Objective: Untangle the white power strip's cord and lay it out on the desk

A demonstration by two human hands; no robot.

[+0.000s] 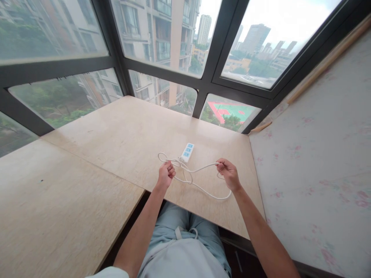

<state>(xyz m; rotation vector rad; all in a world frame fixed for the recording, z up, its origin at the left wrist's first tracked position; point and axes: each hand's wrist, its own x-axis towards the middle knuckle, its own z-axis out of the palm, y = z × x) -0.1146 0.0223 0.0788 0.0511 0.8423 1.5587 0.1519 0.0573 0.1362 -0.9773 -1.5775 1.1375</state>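
A white power strip [188,152] with blue socket faces lies on the beige stone surface, a little beyond my hands. Its white cord [199,168] spreads in loose loops between them. My left hand [167,173] is closed on the cord near the strip's lower end, where several loops cross and one small loop sticks out to the left. On the right, my right hand [228,173] pinches another stretch of the cord, which runs fairly slack between the two hands. A longer loop sags toward the front edge and passes under my right wrist. The cord's plug cannot be made out.
The stone ledge [95,143] has a seam on its left and a front edge close to my lap. Dark-framed windows [165,69] rise behind it. A wall with floral paper [313,166] borders the right side.
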